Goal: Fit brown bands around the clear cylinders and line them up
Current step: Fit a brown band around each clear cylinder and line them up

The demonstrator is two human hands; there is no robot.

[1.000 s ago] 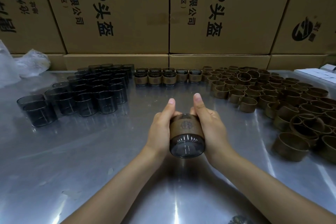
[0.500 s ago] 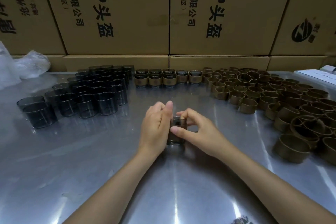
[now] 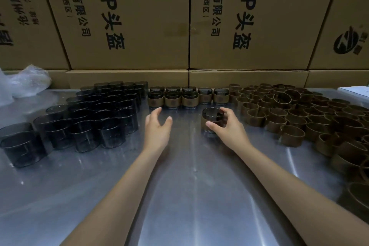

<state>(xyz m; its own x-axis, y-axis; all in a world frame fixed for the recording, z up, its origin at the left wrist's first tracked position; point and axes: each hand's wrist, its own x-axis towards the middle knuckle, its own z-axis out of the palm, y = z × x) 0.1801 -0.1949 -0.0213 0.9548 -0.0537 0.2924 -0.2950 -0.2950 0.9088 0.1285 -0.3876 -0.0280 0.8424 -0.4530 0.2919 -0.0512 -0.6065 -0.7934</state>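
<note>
On the steel table [image 3: 179,195], near its far middle, we noted the right hand [image 3: 229,128] gripping a banded cylinder [image 3: 212,121], thumb on the near side and fingers curled round the far side; the piece stood upright on the metal. It sat just in front of the finished row [image 3: 188,98], apart from it, below the gap between the two rightmost banded pieces. The row ran along the foot of the cardboard boxes [image 3: 239,26], and its left three places seemed two deep or stacked; we could not tell which. Our left hand [image 3: 157,126] hovered over the table with fingers spread and relaxed, holding nothing, its fingertips close to the row's left end. To the left stood a dense cluster of bare clear cylinders [image 3: 95,118], upright and touching. To the right lay the heap of loose brown bands [image 3: 299,118], most on edge. A crumpled plastic bag [image 3: 26,82] lay at far left.
</note>
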